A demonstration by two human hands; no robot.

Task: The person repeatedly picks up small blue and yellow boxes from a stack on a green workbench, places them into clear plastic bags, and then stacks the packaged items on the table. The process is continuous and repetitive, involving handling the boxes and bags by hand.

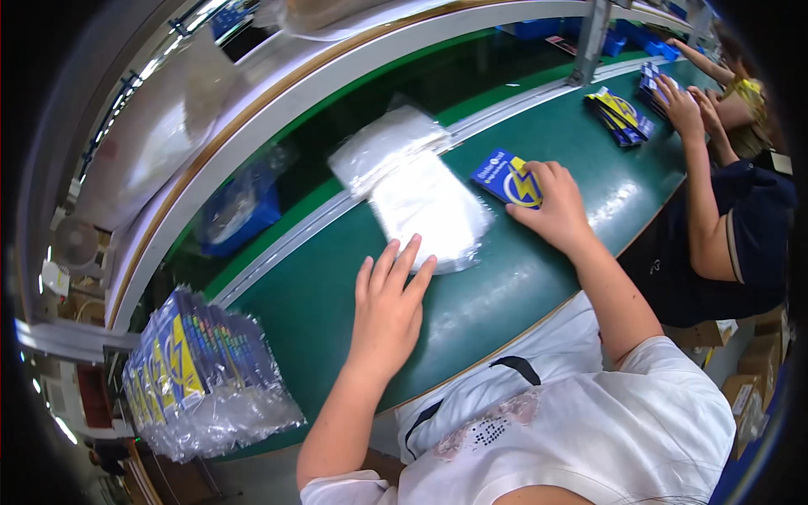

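A stack of clear plastic bags (429,206) lies on the green tabletop in front of me, its far part overlapping the metal rail. My left hand (391,295) is open, fingers spread, with the fingertips at the near edge of that stack. To the right, my right hand (557,206) grips a flat blue and yellow card pack (509,178) by its near right side, thumb below and fingers on top. Part of the pack is hidden under the fingers. At the left end of the table stands a row of similar packs in clear bags (202,370).
A blue bin (244,220) holding clear plastic sits beyond the rail. More yellow and blue packs (620,116) lie at the right, near a co-worker's hands (682,105). A metal post (591,42) rises at the back, and a white shelf edge (278,80) curves overhead.
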